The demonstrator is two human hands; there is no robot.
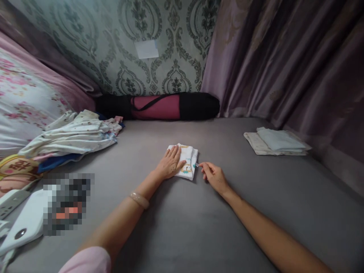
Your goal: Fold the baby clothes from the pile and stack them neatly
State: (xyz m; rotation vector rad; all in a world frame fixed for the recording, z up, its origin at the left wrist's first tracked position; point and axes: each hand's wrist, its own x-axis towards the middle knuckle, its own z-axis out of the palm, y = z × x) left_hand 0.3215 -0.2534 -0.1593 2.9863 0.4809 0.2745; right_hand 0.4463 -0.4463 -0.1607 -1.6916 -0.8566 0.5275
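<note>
Left hand (170, 163) spread flat on white printed folded cotton cloth (187, 152); right hand (215, 177) seems pinched on small white tag (196, 165). Tug could skew folds if palm lifts.

A wall (176, 41) faces the viewer, covered in pale grey-green paper with a dark, ornate pattern of large scrolled motifs. A small white rectangle (147, 49) sits on it, slightly tilted. Mauve curtains (256, 64) with a satin sheen hang in deep folds on the right, darkening towards the edge. On the left, another purplish curtain (48, 57) slants down towards the wall's foot, above white cloth (25, 91) printed with pink flowers. A long black and dark pink bag (159, 107) lies along the base of the wall. The broad grey surface (184, 235) fills the foreground under soft, dim light.
</note>
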